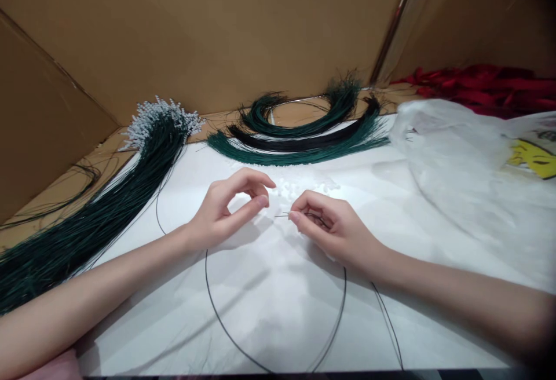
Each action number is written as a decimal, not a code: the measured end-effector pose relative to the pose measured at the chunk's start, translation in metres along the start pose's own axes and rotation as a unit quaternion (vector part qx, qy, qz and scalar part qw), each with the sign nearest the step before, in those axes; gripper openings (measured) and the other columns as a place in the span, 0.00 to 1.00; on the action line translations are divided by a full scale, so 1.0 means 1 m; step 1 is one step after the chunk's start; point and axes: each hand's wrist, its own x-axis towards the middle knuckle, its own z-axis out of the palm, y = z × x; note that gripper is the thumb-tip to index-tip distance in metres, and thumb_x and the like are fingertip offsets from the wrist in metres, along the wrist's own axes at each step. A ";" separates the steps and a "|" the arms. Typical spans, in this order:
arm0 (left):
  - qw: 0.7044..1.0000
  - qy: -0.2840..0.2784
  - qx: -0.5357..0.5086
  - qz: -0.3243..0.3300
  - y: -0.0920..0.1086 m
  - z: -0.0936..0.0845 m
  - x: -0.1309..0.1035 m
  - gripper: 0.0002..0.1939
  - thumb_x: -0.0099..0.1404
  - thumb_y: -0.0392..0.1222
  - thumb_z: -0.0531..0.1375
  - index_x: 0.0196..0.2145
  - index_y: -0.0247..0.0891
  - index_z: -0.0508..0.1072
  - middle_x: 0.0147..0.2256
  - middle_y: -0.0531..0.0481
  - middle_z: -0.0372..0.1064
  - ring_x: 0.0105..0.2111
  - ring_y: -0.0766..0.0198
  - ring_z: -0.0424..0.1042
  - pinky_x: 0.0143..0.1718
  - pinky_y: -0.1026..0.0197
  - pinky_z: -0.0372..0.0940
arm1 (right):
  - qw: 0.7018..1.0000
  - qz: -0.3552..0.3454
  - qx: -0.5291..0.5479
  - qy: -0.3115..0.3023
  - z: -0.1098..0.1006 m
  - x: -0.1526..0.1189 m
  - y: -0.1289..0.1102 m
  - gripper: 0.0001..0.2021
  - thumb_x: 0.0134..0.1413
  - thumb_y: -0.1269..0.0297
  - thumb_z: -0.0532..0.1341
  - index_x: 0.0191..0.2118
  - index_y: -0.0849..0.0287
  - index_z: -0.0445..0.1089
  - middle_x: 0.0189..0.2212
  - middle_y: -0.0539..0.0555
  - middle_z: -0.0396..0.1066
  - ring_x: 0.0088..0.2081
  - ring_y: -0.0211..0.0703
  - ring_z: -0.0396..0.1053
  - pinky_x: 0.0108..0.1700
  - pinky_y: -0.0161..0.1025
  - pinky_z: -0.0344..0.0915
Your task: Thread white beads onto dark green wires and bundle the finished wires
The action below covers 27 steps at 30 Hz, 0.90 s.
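My right hand [332,223] pinches thin dark wires [281,215] between thumb and forefinger. Their short tips point left, and dark strands show within the curled fingers. Facing it is my left hand [238,203], thumb and fingers bent close together beside a scatter of small white beads [297,187]. Whether a bead sits between its fingertips is too small to tell. A dark wire [212,299] curves over the white table surface below both hands. More wire [388,316] trails down under my right forearm.
On the left lies a long bundle of dark green wires [143,177] with white beaded tips [163,116]. Curved green and black wire bundles [299,145] rest at the back. A clear plastic bag [456,177] and red ribbons [490,87] are at right. Cardboard walls [243,32] stand behind.
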 end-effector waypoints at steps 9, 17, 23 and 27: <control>0.967 -0.037 0.251 0.014 -0.024 -0.006 0.018 0.05 0.68 0.39 0.59 0.41 0.36 0.72 0.35 0.49 0.71 0.35 0.64 0.68 0.39 0.61 0.62 | 0.995 0.043 0.084 -0.024 -0.007 -0.009 -0.004 0.07 0.62 0.65 0.58 0.32 0.60 0.66 0.25 0.48 0.64 0.28 0.35 0.61 0.30 0.36 0.55; 0.954 -0.082 0.284 0.038 -0.038 0.003 0.030 0.04 0.70 0.38 0.58 0.37 0.37 0.72 0.34 0.50 0.71 0.34 0.62 0.65 0.40 0.58 0.58 | 0.992 0.069 0.101 -0.013 -0.005 -0.008 -0.006 0.07 0.59 0.65 0.60 0.30 0.60 0.66 0.24 0.47 0.61 0.26 0.33 0.58 0.28 0.35 0.54; 0.952 -0.102 0.286 0.032 -0.038 0.010 0.037 0.05 0.69 0.40 0.58 0.36 0.38 0.72 0.34 0.49 0.72 0.35 0.61 0.66 0.41 0.57 0.56 | 0.993 0.067 0.098 -0.015 -0.006 -0.009 -0.004 0.07 0.58 0.66 0.60 0.30 0.60 0.66 0.23 0.46 0.60 0.25 0.32 0.57 0.27 0.34 0.54; 0.960 -0.100 0.261 0.029 -0.033 0.011 0.039 0.06 0.69 0.37 0.57 0.34 0.37 0.72 0.35 0.49 0.73 0.36 0.61 0.66 0.40 0.58 0.58 | 0.994 0.059 0.094 -0.011 -0.007 -0.009 -0.003 0.07 0.59 0.65 0.60 0.30 0.60 0.66 0.23 0.46 0.60 0.25 0.32 0.57 0.27 0.34 0.54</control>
